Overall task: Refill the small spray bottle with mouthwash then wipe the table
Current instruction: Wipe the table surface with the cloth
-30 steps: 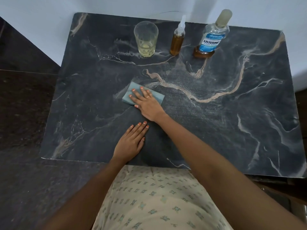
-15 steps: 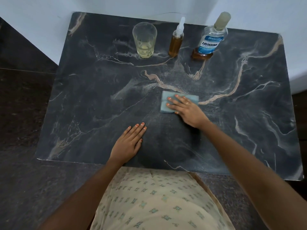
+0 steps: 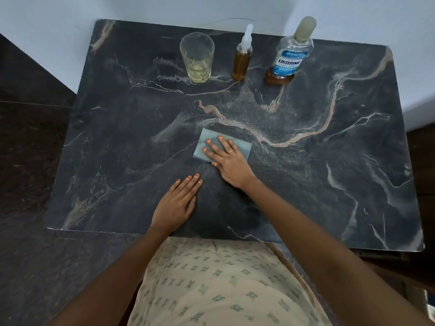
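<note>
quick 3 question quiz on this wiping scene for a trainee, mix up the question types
1. True or false: the right hand lies flat on the blue cloth.
2. What stands between the glass and the mouthwash bottle? A) spray bottle B) sponge C) soap bar
3. Fill in: the left hand rests flat on the ____.
Key: 1 true; 2 A; 3 table.
</note>
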Demonstrator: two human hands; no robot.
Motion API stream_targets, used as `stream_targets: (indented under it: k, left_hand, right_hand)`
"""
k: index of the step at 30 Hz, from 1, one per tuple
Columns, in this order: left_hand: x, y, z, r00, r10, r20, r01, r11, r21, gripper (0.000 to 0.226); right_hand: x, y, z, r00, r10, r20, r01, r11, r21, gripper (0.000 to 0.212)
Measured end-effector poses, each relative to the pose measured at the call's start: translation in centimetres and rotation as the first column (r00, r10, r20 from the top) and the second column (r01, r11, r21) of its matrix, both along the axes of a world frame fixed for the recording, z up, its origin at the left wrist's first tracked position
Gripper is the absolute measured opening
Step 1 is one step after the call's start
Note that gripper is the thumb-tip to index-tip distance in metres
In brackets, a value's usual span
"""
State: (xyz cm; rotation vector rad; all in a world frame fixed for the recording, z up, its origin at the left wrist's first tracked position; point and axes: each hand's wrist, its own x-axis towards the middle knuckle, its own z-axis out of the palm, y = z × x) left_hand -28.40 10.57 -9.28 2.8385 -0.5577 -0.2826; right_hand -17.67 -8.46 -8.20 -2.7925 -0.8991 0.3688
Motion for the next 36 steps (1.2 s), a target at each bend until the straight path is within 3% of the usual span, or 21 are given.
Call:
stream_targets:
  k: [5,13,20,22,25,28,31,34,36]
  left_hand:
    - [0.0,0.1,0.0,1.000,-0.006,0.002,0.006,1.000,-0.004,0.047]
    - [-0.1,0.0,-0.2,1.000,-0.008,-0.005,0.008,1.000,-0.011,0.046]
    - [0.0,0.1,-0.2,1.000,-0.007,-0.003,0.007,1.000,-0.023,0.046]
    - [0.0,0.1,-0.2,1.000,-0.012,-0.003,0.012,1.000,-0.023,0.046]
    - [0.1,0.0,-0.2,1.000,-0.009,-0.006,0.009,1.000,-0.029,0.046]
    - [0.0,0.2,-0.3,1.000,-0.014,-0.008,0.014,1.000,-0.023,0.045]
    - [0.0,0.2,-0.4,0.999,-0.028,-0.019,0.028,1.000,-0.005,0.045]
    - [0.0,0.2,-0.3,0.999,-0.024,-0.030,0.025,1.000,0.015,0.046]
    - [0.1,0.4,-0.2,0.999,-0.026,-0.033,0.027,0.999,0.027,0.047]
  right_hand:
    - [-3.4,-2.2,0.0,0.987,0.163,0.001,-0.163,0.986,0.046,0.047]
    - [-2.9,-9.1,0.2,0.981,0.186,0.060,-0.192,0.975,0.116,0.044]
    - [3.0,-4.4,0.2,0.969,-0.246,-0.012,0.246,0.964,0.098,0.043]
    - [4.0,-1.4,0.1,0.958,-0.286,-0.014,0.286,0.957,0.048,0.046]
    - [4.6,3.0,0.3,0.981,-0.188,-0.041,0.189,0.982,0.018,0.047]
    - [3.5,6.7,0.1,0.999,0.013,-0.052,-0.013,1.000,0.006,0.047]
    - [2.1,7.7,-0.4,0.989,0.149,0.005,-0.149,0.988,-0.031,0.046]
    - [3.0,6.6,-0.6,0.985,0.165,0.044,-0.163,0.986,-0.043,0.046]
    - [4.0,5.4,-0.5,0.997,0.063,0.032,-0.062,0.998,-0.025,0.046]
